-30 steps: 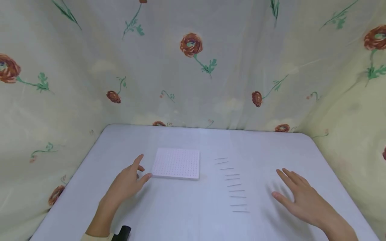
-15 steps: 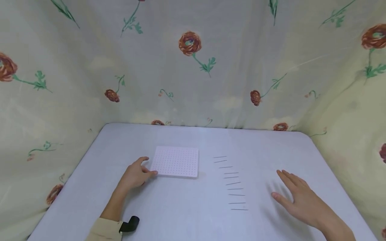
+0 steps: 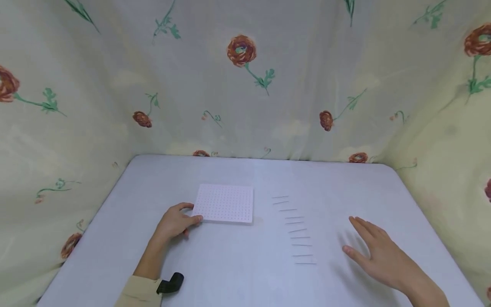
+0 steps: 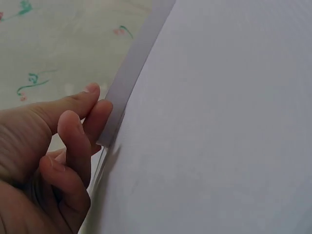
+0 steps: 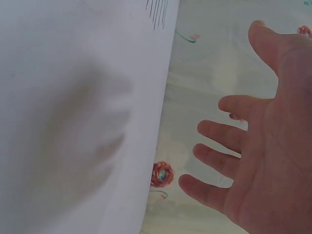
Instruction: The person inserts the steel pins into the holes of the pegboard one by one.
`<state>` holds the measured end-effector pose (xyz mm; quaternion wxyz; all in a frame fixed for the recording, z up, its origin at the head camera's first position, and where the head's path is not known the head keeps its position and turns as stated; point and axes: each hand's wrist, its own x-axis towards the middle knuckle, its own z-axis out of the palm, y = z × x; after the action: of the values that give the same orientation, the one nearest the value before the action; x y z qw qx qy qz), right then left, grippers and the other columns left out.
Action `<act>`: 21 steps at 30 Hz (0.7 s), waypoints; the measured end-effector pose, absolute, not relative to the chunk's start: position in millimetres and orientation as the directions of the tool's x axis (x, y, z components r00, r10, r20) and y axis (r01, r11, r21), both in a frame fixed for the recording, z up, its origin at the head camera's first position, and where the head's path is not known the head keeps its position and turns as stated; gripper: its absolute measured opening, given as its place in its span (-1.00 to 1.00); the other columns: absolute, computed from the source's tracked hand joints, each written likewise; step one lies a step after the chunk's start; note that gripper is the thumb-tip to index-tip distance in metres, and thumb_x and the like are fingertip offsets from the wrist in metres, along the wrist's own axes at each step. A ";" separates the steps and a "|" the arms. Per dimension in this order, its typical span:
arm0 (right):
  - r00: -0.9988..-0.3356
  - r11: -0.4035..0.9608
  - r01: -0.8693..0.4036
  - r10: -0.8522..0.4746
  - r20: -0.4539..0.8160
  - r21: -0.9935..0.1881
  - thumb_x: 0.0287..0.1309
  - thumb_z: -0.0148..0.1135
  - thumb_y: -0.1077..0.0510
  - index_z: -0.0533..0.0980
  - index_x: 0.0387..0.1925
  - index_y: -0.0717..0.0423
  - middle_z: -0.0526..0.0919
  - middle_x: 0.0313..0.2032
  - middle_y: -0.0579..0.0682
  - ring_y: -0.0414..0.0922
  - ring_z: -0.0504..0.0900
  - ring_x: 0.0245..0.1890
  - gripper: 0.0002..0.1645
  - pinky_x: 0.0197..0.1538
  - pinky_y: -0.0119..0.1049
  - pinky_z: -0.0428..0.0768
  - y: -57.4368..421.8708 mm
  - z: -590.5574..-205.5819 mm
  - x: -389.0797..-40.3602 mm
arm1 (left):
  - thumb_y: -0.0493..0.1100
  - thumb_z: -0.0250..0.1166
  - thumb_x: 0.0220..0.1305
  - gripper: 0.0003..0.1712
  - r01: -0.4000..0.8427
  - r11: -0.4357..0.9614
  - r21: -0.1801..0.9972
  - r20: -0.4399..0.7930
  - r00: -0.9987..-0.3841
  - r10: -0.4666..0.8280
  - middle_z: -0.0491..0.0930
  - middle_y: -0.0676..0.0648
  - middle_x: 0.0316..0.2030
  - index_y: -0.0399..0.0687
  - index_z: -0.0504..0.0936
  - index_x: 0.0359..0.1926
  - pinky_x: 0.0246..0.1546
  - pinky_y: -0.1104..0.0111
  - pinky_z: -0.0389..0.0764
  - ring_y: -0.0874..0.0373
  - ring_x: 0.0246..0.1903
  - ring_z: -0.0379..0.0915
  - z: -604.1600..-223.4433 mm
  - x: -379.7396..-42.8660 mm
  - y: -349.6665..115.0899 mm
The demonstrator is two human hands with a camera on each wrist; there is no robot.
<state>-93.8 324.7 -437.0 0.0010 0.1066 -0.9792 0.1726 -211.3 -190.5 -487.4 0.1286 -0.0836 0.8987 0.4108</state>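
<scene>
- Pinched with the fingers (image 3: pixel 186 205) of the left hand (image 3: pixel 174 222), in the head view, the near left corner of a flat dotted board (image 3: pixel 225 204), thumb on top.
- Found the board on the white counter (image 3: pixel 238 273), left of ten thin rods (image 3: pixel 297 230) laid out in a slanting column.
- Judged the board stiff and light, probably smooth plastic, apt to slide if nudged; best taken by a corner or opposite edges.
- Judged the rods slight, prone to roll and fiddly to lift; better pinched singly near the middle.
- Saw the right hand (image 3: pixel 383 256) over the counter, well right of the rods, fingers extended, holding nothing.
- Spotted no container, unless counting the dots as small holes; could not tell, and saw nothing standing in them.
- Saw, in the left wrist view, two fingertips at the end of a pale strip, apparently the board's side, with other fingers bent.
- Saw, in the right wrist view, a bare palm, fingers spread, and rods near the top.
</scene>
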 end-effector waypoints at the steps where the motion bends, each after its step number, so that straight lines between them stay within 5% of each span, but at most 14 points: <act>1: -0.977 0.917 -0.209 -0.209 0.036 -0.339 0.38 0.17 -0.31 0.09 0.59 0.07 0.21 0.50 0.27 0.35 0.19 0.42 -0.02 0.22 0.41 0.31 324.2 -436.2 -94.3 | 0.04 0.48 0.23 -0.20 -0.265 0.639 0.722 -0.302 -0.952 -0.053 0.68 0.00 -0.60 -0.17 0.42 0.39 -0.68 0.41 0.29 0.22 -0.79 0.36 -487.4 -212.0 -190.0; 6: -0.980 0.917 -0.196 -0.198 0.030 -0.347 0.35 0.20 -0.33 0.13 0.57 0.03 0.26 0.46 0.25 0.31 0.23 0.41 -0.02 0.20 0.40 0.35 322.8 -434.2 -93.7 | -0.01 0.49 0.22 -0.20 -0.301 0.601 0.741 -0.318 -0.945 -0.081 0.69 0.00 -0.60 -0.14 0.41 0.40 -0.71 0.42 0.28 0.23 -0.80 0.34 -489.5 -213.1 -190.0; 10: -0.976 0.921 -0.216 -0.199 0.085 -0.323 0.27 0.34 -0.24 0.32 0.46 0.09 0.48 0.28 0.24 0.28 0.44 0.27 -0.11 0.14 0.33 0.47 321.6 -437.8 -93.3 | -0.03 0.50 0.21 -0.19 -0.314 0.596 0.739 -0.333 -0.939 -0.082 0.66 -0.01 -0.61 -0.12 0.40 0.41 -0.73 0.42 0.26 0.24 -0.81 0.31 -492.3 -211.6 -191.5; 15: -0.966 0.923 -0.230 -0.178 0.187 -0.308 0.10 0.53 0.00 0.58 0.17 0.14 0.71 -0.08 0.01 0.03 0.70 -0.11 -0.38 -0.11 -0.09 0.67 318.6 -442.6 -92.6 | -0.04 0.50 0.21 -0.19 -0.319 0.594 0.739 -0.337 -0.938 -0.084 0.65 -0.02 -0.60 -0.13 0.40 0.41 -0.73 0.43 0.24 0.24 -0.82 0.30 -492.1 -209.3 -190.0; 21: -0.972 0.906 -0.206 -0.147 0.182 -0.370 0.02 0.56 0.13 0.68 -0.11 0.10 0.71 -0.32 -0.21 -0.27 0.63 -0.32 -0.63 -0.29 -0.38 0.61 310.9 -441.7 -93.2 | -0.06 0.50 0.20 -0.20 -0.302 0.593 0.747 -0.319 -0.944 -0.079 0.70 -0.01 -0.54 -0.17 0.40 0.40 -0.70 0.43 0.22 0.23 -0.83 0.30 -491.0 -208.2 -186.5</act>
<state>-93.2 310.9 -441.7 0.0753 0.0905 -0.9733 0.1971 -208.2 -186.5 -491.0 0.1273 -0.1077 0.8833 0.4381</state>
